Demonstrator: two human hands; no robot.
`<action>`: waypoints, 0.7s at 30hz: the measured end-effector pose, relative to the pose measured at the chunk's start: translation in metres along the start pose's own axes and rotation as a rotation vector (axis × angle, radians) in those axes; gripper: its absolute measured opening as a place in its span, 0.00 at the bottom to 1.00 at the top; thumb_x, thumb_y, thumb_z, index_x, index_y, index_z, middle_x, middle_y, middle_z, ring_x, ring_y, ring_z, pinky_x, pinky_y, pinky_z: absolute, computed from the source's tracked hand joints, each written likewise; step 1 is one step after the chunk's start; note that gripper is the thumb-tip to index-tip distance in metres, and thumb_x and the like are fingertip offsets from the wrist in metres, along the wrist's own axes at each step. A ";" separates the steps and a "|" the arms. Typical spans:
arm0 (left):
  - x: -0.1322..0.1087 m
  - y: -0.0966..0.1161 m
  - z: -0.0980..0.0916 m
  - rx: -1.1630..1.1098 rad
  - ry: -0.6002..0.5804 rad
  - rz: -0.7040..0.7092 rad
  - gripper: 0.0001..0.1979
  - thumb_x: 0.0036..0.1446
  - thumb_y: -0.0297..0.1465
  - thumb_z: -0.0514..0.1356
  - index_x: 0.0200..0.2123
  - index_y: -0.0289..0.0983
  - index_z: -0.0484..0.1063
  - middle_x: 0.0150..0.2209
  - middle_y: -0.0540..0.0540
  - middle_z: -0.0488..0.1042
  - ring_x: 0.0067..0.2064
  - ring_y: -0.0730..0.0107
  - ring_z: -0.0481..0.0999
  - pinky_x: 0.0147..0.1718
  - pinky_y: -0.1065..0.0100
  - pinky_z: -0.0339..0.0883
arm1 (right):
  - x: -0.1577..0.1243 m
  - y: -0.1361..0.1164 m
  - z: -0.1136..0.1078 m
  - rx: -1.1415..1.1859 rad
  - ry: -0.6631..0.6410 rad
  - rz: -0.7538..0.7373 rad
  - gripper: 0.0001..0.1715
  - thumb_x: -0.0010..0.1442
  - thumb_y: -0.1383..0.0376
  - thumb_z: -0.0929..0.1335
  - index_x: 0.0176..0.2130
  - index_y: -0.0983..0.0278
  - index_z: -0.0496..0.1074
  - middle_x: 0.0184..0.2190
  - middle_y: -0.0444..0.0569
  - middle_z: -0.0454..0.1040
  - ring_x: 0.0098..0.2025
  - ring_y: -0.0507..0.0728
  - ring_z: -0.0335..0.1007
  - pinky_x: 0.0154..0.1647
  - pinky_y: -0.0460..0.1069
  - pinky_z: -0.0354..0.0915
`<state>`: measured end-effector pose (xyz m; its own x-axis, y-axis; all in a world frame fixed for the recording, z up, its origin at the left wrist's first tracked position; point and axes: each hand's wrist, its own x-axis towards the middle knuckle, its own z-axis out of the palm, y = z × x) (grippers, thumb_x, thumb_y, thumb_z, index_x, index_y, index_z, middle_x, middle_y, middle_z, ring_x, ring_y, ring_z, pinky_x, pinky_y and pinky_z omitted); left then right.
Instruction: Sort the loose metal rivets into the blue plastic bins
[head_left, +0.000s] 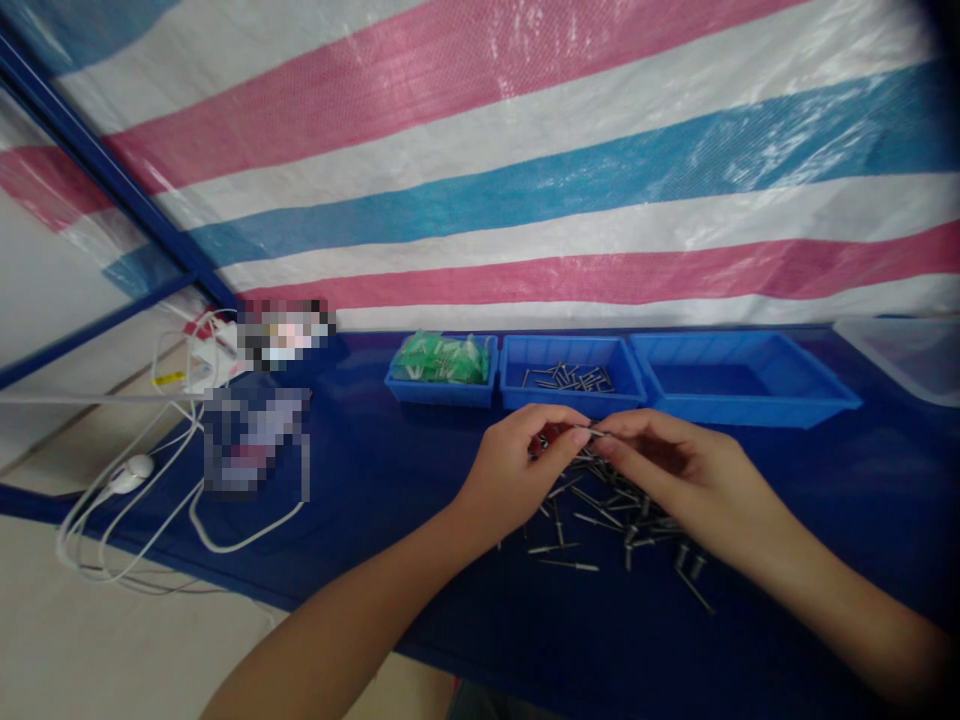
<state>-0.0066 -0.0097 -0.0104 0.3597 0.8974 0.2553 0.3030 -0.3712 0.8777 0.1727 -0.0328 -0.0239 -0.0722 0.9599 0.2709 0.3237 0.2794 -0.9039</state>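
My left hand and my right hand meet above a dark blue table, fingers pinched together on a thin metal pin held between them. My left hand seems to hold more small metal parts in its curled fingers. Under and just in front of the hands lies a loose pile of metal pins, several of them scattered toward the near edge.
Three blue bins stand at the back: one with green plastic parts, one with metal pins, one with nothing visible inside. A clear tub sits far right. White cables and earphones lie at left. A striped tarp hangs behind.
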 end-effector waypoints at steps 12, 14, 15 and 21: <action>0.001 -0.005 -0.001 0.262 -0.097 0.110 0.13 0.63 0.35 0.55 0.48 0.36 0.71 0.40 0.45 0.75 0.42 0.66 0.73 0.42 0.67 0.66 | 0.004 -0.007 -0.012 -0.438 0.139 -0.246 0.09 0.61 0.57 0.67 0.37 0.60 0.73 0.30 0.46 0.75 0.30 0.54 0.71 0.29 0.49 0.65; 0.000 -0.006 -0.002 0.319 -0.095 0.135 0.16 0.63 0.35 0.55 0.52 0.35 0.68 0.41 0.44 0.75 0.42 0.66 0.73 0.44 0.66 0.66 | 0.015 -0.008 -0.015 -0.498 0.207 -0.288 0.09 0.61 0.58 0.67 0.38 0.60 0.72 0.31 0.46 0.75 0.30 0.54 0.71 0.30 0.49 0.65; 0.000 -0.007 -0.002 0.354 -0.107 0.151 0.16 0.63 0.34 0.55 0.52 0.35 0.68 0.42 0.44 0.75 0.43 0.66 0.72 0.44 0.65 0.66 | 0.022 -0.007 -0.016 -0.531 0.228 -0.315 0.09 0.61 0.59 0.66 0.39 0.60 0.72 0.31 0.47 0.76 0.31 0.55 0.71 0.31 0.50 0.65; -0.003 -0.007 -0.004 0.591 -0.229 0.245 0.12 0.63 0.34 0.54 0.44 0.38 0.74 0.43 0.45 0.74 0.45 0.64 0.70 0.45 0.63 0.62 | 0.060 0.003 -0.017 -0.812 0.173 -0.481 0.11 0.63 0.61 0.64 0.41 0.63 0.72 0.35 0.53 0.76 0.39 0.63 0.71 0.42 0.58 0.66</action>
<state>-0.0130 -0.0087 -0.0155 0.6376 0.7216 0.2696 0.5968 -0.6840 0.4194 0.1851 0.0257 -0.0044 -0.2483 0.7115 0.6573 0.8555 0.4793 -0.1958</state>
